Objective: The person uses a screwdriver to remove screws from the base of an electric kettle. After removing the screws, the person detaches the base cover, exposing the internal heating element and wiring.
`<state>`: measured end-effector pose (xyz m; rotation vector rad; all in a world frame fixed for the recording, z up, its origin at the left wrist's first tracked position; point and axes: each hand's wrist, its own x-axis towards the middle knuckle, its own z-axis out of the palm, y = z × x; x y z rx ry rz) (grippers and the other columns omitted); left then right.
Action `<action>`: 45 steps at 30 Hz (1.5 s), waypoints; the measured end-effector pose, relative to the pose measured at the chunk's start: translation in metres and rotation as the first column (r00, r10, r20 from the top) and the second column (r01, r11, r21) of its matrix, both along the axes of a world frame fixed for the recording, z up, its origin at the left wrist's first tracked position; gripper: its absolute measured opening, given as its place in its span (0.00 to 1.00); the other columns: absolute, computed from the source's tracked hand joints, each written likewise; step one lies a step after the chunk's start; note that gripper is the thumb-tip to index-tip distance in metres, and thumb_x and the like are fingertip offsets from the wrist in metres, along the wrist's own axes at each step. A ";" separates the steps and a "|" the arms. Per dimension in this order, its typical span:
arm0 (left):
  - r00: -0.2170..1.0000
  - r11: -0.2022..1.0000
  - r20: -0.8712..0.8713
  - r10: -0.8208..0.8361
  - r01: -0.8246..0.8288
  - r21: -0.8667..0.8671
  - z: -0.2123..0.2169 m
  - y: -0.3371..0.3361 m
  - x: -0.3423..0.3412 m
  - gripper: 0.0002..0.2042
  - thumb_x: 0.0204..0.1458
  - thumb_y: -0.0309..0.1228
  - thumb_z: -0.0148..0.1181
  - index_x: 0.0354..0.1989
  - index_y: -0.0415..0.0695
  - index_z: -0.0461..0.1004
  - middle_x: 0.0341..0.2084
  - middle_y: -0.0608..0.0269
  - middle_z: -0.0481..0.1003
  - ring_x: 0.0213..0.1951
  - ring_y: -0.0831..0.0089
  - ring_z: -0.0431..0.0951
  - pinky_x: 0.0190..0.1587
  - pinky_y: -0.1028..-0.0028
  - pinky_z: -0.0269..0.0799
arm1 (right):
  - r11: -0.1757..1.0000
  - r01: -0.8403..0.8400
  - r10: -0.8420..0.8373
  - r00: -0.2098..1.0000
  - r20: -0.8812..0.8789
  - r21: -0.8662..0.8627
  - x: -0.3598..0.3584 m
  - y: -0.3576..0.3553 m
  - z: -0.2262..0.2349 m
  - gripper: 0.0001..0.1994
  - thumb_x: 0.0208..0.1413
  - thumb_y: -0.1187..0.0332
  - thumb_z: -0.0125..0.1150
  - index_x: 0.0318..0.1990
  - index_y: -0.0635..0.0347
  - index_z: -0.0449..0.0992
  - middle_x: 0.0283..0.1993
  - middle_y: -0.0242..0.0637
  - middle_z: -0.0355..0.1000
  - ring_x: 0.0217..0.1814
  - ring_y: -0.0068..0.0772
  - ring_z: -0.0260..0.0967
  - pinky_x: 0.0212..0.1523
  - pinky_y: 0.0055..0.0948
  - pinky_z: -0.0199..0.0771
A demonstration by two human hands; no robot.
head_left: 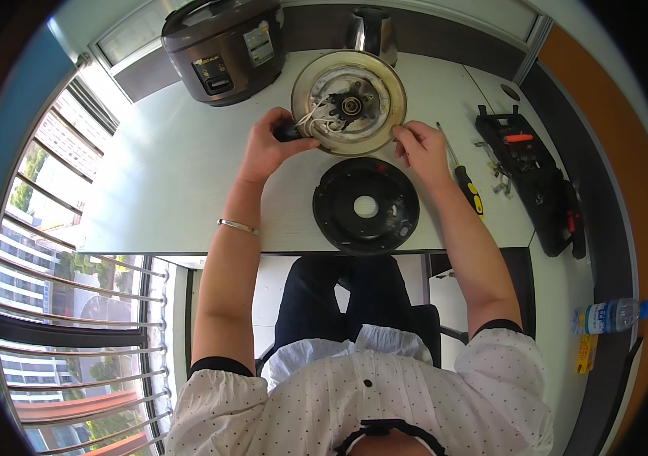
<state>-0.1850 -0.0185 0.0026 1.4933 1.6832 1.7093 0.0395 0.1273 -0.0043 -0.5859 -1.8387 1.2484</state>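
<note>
The left hand [267, 144] curls its fingers [282, 129] closed around a small black part at the left rim of the round metal base [348, 102], upper centre of the frame. The right hand [421, 148] pinches the base's right rim, fingers nearly closed. Both forearms reach up across the tabletop [179, 182]. A black round cover [366, 205] lies just below, between the hands.

Round metal appliance base [349, 102], underside up, wires exposed, on white table, black cover [366, 205] just below
</note>
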 end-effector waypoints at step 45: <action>0.781 0.947 -0.594 0.194 -0.307 -0.095 -0.023 0.005 -0.012 0.33 0.26 0.45 0.73 0.42 0.40 0.69 0.34 0.55 0.74 0.42 0.58 0.70 0.53 0.64 0.53 | 0.993 -0.113 0.108 0.904 0.413 -0.011 0.005 0.012 -0.003 0.17 0.47 0.57 0.65 0.23 0.66 0.76 0.17 0.32 0.68 0.17 0.21 0.64 0.19 0.21 0.63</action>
